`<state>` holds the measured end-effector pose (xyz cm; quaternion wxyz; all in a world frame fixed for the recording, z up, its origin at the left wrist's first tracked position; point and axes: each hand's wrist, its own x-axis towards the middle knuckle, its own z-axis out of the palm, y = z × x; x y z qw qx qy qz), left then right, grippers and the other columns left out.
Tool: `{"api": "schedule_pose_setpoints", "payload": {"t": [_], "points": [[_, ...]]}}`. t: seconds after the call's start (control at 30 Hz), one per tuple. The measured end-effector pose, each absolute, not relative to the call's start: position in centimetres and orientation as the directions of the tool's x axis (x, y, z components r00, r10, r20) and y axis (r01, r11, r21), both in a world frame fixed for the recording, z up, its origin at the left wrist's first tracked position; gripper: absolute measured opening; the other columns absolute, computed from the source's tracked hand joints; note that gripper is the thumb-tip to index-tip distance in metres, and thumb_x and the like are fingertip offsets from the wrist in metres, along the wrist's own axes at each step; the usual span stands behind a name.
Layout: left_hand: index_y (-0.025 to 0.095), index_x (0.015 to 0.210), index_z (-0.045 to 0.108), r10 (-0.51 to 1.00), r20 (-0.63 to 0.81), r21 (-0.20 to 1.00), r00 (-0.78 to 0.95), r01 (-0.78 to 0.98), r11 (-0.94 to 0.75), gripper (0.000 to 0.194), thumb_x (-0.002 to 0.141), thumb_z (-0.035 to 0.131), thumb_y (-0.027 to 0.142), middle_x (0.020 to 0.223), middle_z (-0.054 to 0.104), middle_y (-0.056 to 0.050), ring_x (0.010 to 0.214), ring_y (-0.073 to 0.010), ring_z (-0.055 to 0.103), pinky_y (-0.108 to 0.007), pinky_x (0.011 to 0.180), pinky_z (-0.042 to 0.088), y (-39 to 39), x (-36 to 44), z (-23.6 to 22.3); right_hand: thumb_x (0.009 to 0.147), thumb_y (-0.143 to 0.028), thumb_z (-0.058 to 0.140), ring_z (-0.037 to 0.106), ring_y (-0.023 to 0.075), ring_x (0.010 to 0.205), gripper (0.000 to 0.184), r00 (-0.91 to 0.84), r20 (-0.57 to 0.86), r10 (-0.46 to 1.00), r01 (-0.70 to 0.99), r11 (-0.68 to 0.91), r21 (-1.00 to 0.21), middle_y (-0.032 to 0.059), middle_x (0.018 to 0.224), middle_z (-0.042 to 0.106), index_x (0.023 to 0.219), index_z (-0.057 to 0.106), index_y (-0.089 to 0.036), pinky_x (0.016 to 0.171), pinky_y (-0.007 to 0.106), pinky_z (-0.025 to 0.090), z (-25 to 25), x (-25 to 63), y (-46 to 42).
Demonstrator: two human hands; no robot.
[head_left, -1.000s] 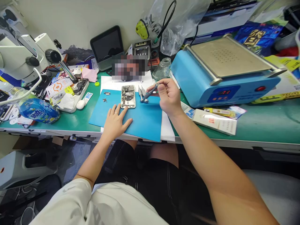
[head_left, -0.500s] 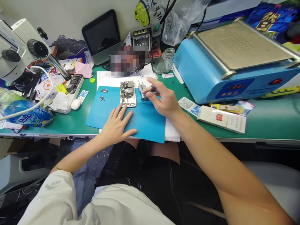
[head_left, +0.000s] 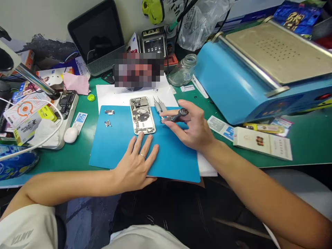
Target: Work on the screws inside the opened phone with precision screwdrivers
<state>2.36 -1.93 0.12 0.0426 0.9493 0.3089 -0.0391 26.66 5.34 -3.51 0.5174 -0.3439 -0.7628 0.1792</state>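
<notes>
An opened phone [head_left: 142, 116] with its inner parts exposed lies on a blue mat [head_left: 109, 148]. My left hand [head_left: 136, 160] rests flat on the mat, fingers spread, a fingertip at the phone's lower edge. To the right of the phone, my right hand [head_left: 194, 126] grips a dark-handled screwdriver [head_left: 178, 115] between thumb and fingers, held nearly level. Two more grey screwdrivers [head_left: 157, 105] lie just beyond these fingers, tips pointing away. Small metal phone parts [head_left: 108, 123] sit on the mat's left side.
A blue machine with a perforated metal plate [head_left: 275, 48] stands at the right. Behind the mat are a glass jar [head_left: 184, 71] and a dark-screened device [head_left: 97, 34]. A white cigarette box [head_left: 261, 142] lies front right. Boxes, tissue and a white cable [head_left: 58, 128] crowd the left.
The camera view has shifted and come closer to the bench. My right hand has tilted the screwdriver to nearly level. My left hand stays flat by the phone's lower edge.
</notes>
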Motion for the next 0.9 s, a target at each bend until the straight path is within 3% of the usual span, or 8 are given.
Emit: {"api": "schedule_pose_setpoints", "payload": {"t": [0.27, 0.33, 0.4, 0.47, 0.57, 0.67, 0.8, 0.9], "points": [[0.005, 0.162, 0.027, 0.526, -0.144, 0.095, 0.838, 0.541, -0.836, 0.097, 0.089, 0.067, 0.056, 0.169, 0.015, -0.030, 0.155, -0.0538, 0.011, -0.065, 0.123, 0.013, -1.3, 1.9, 0.5, 0.092, -0.016, 0.070, 0.081, 0.0226, 0.080, 0.078, -0.239, 0.699, 0.674, 0.355, 0.731, -0.583, -0.0013, 0.111, 0.081, 0.154, 0.036, -0.049, 0.073, 0.038, 0.071, -1.4, 26.5, 4.7], [0.006, 0.162, 0.029, 0.529, -0.129, 0.104, 0.839, 0.542, -0.834, 0.096, 0.088, 0.069, 0.054, 0.169, 0.017, -0.028, 0.156, -0.0522, 0.011, -0.064, 0.124, 0.014, -1.2, 1.7, 0.4, 0.093, -0.018, 0.070, 0.081, 0.0231, 0.083, 0.077, -0.314, 0.637, 0.704, 0.384, 0.708, -0.593, -0.0034, 0.113, 0.080, 0.153, 0.037, -0.052, 0.074, 0.037, 0.072, 0.0, 26.1, 4.4], [0.007, 0.162, 0.029, 0.536, -0.115, 0.119, 0.836, 0.547, -0.829, 0.095, 0.089, 0.067, 0.054, 0.169, 0.018, -0.028, 0.156, -0.0517, 0.010, -0.064, 0.124, 0.014, -1.3, 1.6, 0.3, 0.091, -0.014, 0.072, 0.080, 0.0242, 0.096, 0.078, -0.418, 0.587, 0.694, 0.412, 0.720, -0.558, -0.0017, 0.119, 0.079, 0.154, 0.040, -0.049, 0.087, 0.037, 0.072, 1.4, 25.2, 4.4], [0.007, 0.162, 0.029, 0.542, -0.110, 0.142, 0.833, 0.553, -0.821, 0.093, 0.091, 0.064, 0.055, 0.169, 0.017, -0.027, 0.156, -0.0514, 0.010, -0.064, 0.124, 0.015, -1.3, 1.5, 0.2, 0.090, -0.011, 0.072, 0.079, 0.0236, 0.104, 0.088, -0.461, 0.618, 0.637, 0.365, 0.771, -0.522, -0.0012, 0.122, 0.078, 0.159, 0.030, -0.045, 0.092, 0.036, 0.071, 2.1, 23.9, 5.2], [0.010, 0.163, 0.030, 0.552, -0.111, 0.173, 0.826, 0.563, -0.808, 0.089, 0.093, 0.060, 0.056, 0.170, 0.018, -0.025, 0.157, -0.0499, 0.013, -0.063, 0.123, 0.018, -1.3, 1.4, 0.2, 0.094, -0.010, 0.066, 0.079, 0.0220, 0.104, 0.086, -0.395, 0.662, 0.637, 0.279, 0.769, -0.575, 0.0004, 0.130, 0.074, 0.161, 0.024, -0.043, 0.090, 0.035, 0.071, 1.9, 22.2, 7.0], [0.011, 0.162, 0.031, 0.560, -0.089, 0.175, 0.824, 0.567, -0.805, 0.087, 0.093, 0.059, 0.057, 0.170, 0.018, -0.025, 0.156, -0.0496, 0.015, -0.063, 0.122, 0.022, -1.4, 1.4, -0.2, 0.095, -0.015, 0.067, 0.081, 0.0220, 0.097, 0.080, -0.376, 0.707, 0.599, 0.244, 0.800, -0.548, -0.0004, 0.119, 0.079, 0.159, 0.029, -0.044, 0.081, 0.033, 0.073, 0.7, 21.9, 8.4], [0.011, 0.161, 0.033, 0.553, -0.044, 0.150, 0.832, 0.553, -0.820, 0.099, 0.088, 0.060, 0.072, 0.169, 0.017, -0.026, 0.155, -0.0511, 0.020, -0.062, 0.118, 0.029, -1.3, 1.3, -1.0, 0.095, -0.016, 0.068, 0.081, 0.0219, 0.092, 0.081, -0.448, 0.767, 0.459, 0.214, 0.888, -0.406, 0.0006, 0.099, 0.083, 0.161, 0.027, -0.036, 0.076, 0.031, 0.072, -0.7, 23.3, 8.8], [0.013, 0.163, 0.031, 0.547, -0.063, 0.153, 0.835, 0.549, -0.821, 0.106, 0.086, 0.056, 0.080, 0.169, 0.019, -0.024, 0.154, -0.0510, 0.022, -0.063, 0.117, 0.032, -1.1, 1.3, -1.2, 0.095, -0.013, 0.067, 0.081, 0.0213, 0.092, 0.082, -0.449, 0.744, 0.495, 0.193, 0.867, -0.460, 0.0025, 0.111, 0.081, 0.161, 0.026, -0.036, 0.079, 0.031, 0.072, -1.4, 23.8, 8.6]]}}
